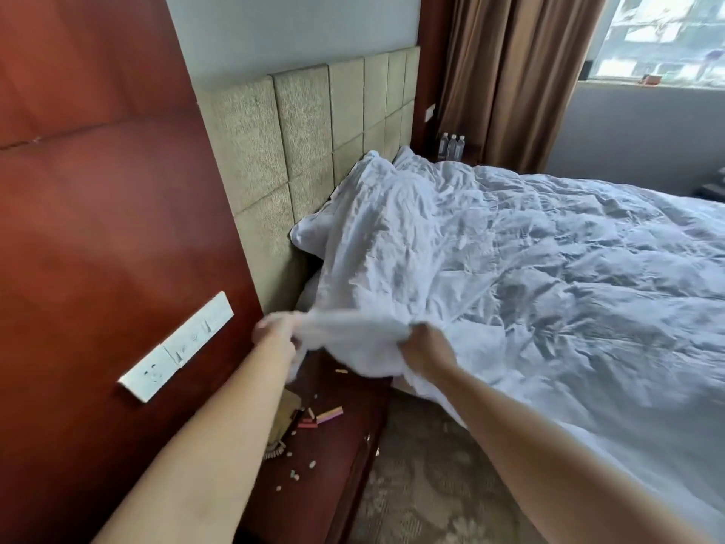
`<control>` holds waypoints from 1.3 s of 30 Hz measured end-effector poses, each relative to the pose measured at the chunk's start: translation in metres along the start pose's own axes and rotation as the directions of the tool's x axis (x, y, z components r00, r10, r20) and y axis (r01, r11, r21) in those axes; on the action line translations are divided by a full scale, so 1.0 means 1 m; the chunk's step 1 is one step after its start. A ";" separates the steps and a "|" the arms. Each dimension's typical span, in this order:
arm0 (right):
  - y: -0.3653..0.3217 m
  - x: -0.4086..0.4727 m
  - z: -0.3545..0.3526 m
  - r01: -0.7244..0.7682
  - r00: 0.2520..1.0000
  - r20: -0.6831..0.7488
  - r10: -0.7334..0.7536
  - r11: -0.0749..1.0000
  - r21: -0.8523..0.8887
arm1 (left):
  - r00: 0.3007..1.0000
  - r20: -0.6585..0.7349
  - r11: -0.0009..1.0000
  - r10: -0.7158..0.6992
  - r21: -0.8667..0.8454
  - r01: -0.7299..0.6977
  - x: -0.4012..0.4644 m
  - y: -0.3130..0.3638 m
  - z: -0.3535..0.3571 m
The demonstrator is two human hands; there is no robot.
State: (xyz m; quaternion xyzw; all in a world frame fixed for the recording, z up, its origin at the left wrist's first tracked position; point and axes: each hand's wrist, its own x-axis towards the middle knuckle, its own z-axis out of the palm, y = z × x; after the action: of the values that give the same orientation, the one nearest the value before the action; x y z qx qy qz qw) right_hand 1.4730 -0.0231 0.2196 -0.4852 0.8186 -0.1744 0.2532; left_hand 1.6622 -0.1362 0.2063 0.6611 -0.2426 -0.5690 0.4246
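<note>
A crumpled white duvet (529,261) covers the bed from the padded green headboard (298,151) to the right edge of the view. My left hand (274,333) grips the duvet's near corner, blurred with motion, close to the wall. My right hand (425,347) grips the same top edge a little to the right, with the cloth bunched between the two hands. A white pillow (314,233) pokes out from under the duvet at the headboard.
A dark wooden nightstand (353,445) stands under my arms, strewn with small coloured bits and wrappers (321,416). A white switch and socket panel (176,347) is on the red wood wall. Three water bottles (452,147) stand beyond the bed by the brown curtains (518,72). Patterned carpet (423,484) lies below.
</note>
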 end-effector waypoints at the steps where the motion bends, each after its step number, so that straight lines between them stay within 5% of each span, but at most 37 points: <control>1: -0.011 0.004 -0.013 0.009 0.987 -0.161 0.009 0.993 0.115 | 0.997 -0.010 0.993 0.078 -0.084 -0.079 -0.003 0.012 0.005; 2: -0.024 0.009 -0.028 0.033 0.953 -0.300 0.035 0.975 0.218 | 0.987 0.035 0.975 0.157 -0.165 -0.149 -0.013 0.025 0.011; 4: -0.046 0.011 -0.046 0.131 0.932 -0.359 -0.053 0.972 0.197 | 0.956 0.242 0.976 0.165 -0.179 -0.124 -0.043 0.040 0.028; 6: -0.058 0.003 -0.035 0.225 0.964 -0.160 -0.211 0.971 0.079 | 0.871 0.489 0.990 0.039 -0.140 0.034 -0.056 0.031 0.038; 7: -0.058 -0.001 -0.025 0.243 0.969 -0.040 -0.242 0.970 0.023 | 0.865 0.502 0.996 0.015 -0.085 0.032 -0.053 0.022 0.038; 11: -0.040 0.000 -0.010 0.285 0.943 0.205 -0.261 0.954 -0.097 | 0.945 0.287 0.948 -0.159 0.313 0.065 -0.028 0.006 0.032; 14: -0.029 0.010 -0.017 0.270 0.948 0.218 -0.232 0.948 -0.167 | 0.895 0.306 0.877 -0.323 0.451 0.162 -0.022 0.015 0.041; 16: -0.025 0.021 -0.024 0.267 0.954 0.189 -0.233 0.947 -0.176 | 0.903 0.301 0.845 -0.306 0.523 0.112 -0.015 0.019 0.061; 20: -0.025 0.050 -0.041 0.301 0.953 0.100 -0.287 0.939 -0.169 | 0.991 0.123 0.953 0.047 0.291 -0.081 0.006 0.035 0.108; 24: -0.005 0.078 -0.054 0.225 0.957 -0.100 -0.272 0.916 -0.333 | 0.948 0.068 0.941 0.311 0.117 -0.317 0.016 0.068 0.151; 30: 0.032 0.142 -0.082 -0.195 0.968 -0.240 0.079 0.838 -0.510 | 0.928 0.047 0.928 0.371 0.026 -0.372 0.048 0.055 0.222; 34: 0.075 0.182 -0.098 -0.378 0.924 -0.130 0.360 0.799 -0.469 | 0.932 0.006 0.930 0.363 -0.059 -0.362 0.066 0.067 0.265; 36: 0.086 0.209 -0.111 -0.398 0.910 -0.027 0.414 0.850 -0.346 | 0.932 -0.016 0.929 0.362 -0.074 -0.362 0.084 0.078 0.289; 39: 0.093 0.267 -0.144 -0.379 0.926 0.066 0.373 0.915 0.140 | 0.922 -0.070 0.917 0.380 -0.100 -0.385 0.109 0.092 0.330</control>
State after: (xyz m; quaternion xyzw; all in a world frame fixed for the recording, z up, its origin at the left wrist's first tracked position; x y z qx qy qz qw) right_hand 1.2161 -0.2093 0.2216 -0.3017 0.8762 -0.1743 0.3331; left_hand 1.3862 -0.3658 0.2271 0.5899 -0.3242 -0.4714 0.5699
